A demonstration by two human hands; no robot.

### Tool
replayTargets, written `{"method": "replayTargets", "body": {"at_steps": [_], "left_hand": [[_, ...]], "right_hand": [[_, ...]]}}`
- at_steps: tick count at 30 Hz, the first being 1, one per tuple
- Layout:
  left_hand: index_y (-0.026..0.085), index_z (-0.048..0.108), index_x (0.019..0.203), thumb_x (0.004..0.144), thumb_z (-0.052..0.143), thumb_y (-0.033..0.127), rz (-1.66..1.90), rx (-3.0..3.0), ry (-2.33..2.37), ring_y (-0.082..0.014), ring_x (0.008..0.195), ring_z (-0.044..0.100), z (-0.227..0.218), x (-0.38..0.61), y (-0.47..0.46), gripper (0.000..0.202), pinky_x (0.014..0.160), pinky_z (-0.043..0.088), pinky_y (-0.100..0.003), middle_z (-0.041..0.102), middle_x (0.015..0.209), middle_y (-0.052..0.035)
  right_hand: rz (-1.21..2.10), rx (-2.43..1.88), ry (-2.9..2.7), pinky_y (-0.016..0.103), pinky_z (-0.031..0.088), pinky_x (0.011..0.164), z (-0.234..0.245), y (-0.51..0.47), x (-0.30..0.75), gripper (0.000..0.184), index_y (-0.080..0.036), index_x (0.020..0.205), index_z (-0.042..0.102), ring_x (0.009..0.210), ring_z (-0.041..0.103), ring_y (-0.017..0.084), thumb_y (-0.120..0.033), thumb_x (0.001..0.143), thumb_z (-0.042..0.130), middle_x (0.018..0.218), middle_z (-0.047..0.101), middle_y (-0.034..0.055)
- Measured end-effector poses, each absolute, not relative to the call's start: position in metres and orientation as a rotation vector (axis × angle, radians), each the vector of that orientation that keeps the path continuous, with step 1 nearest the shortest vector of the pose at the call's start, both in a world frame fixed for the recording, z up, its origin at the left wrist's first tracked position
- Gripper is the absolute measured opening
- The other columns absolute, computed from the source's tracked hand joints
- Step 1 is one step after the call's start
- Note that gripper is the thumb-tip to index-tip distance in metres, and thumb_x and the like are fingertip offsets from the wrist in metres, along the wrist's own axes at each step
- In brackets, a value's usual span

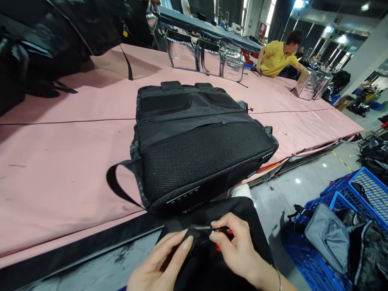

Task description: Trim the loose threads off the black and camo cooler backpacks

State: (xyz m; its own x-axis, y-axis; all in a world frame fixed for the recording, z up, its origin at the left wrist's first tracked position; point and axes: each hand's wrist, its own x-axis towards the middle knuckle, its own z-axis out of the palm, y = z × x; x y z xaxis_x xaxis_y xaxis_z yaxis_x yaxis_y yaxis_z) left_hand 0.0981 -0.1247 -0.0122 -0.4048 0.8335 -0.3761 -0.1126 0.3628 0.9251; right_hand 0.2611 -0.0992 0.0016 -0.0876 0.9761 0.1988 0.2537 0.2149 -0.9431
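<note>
My left hand is closed, pinching the edge of a piece of black fabric between thumb and fingers. Small red-handled scissors are in my right hand, their metal blades pointing left and touching or nearly touching the fabric. My right fingers cover most of the handles. Just beyond both hands, a black backpack lies on the pink-covered table, its mesh back panel facing up. A black strap loop sticks out at its left side. My lap is covered by dark cloth.
Dark bags are piled at the table's far left. Silver-lined bags stand at the back. A person in a yellow top reaches toward another silver bag. Blue crates with bags stand on the floor at right.
</note>
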Motion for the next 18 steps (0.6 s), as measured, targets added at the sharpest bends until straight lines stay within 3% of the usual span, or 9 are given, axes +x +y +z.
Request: {"method": "replayTargets", "body": {"at_steps": [4,8,18], "left_hand": [[0.029,0.076,0.074,0.047,0.083,0.057,1.254,0.697,1.607,-0.0156,0.09,0.064,-0.013,0.101,-0.122,0.04,0.087,0.048,-0.016,0.07,0.095,0.0017],[0.028,0.075,0.072,0.048,0.083,0.055,1.274,0.745,1.616,-0.014,0.086,0.064,-0.01,0.103,-0.123,0.037,0.083,0.049,-0.014,0.07,0.091,0.0022],[0.026,0.076,0.071,0.034,0.089,0.058,1.257,0.508,1.565,-0.0147,0.089,0.064,-0.001,0.104,-0.119,0.051,0.084,0.048,-0.011,0.073,0.09,0.0006]], "right_hand": [[0.967,-1.166,-1.569,0.021,0.052,0.061,0.006,-0.099,0.26,0.017,-0.015,0.096,0.068,0.068,0.065,0.014,-0.021,0.08,0.067,0.078,0.067,0.0033],[0.782,-1.087,-1.666,0.021,0.051,0.062,0.008,-0.096,0.261,0.01,-0.015,0.09,0.069,0.067,0.066,0.015,-0.022,0.085,0.064,0.079,0.07,0.0051],[0.849,-1.111,-1.619,0.021,0.053,0.062,0.007,-0.097,0.26,0.013,-0.015,0.093,0.069,0.069,0.067,0.015,-0.022,0.082,0.067,0.08,0.07,0.005]]}}
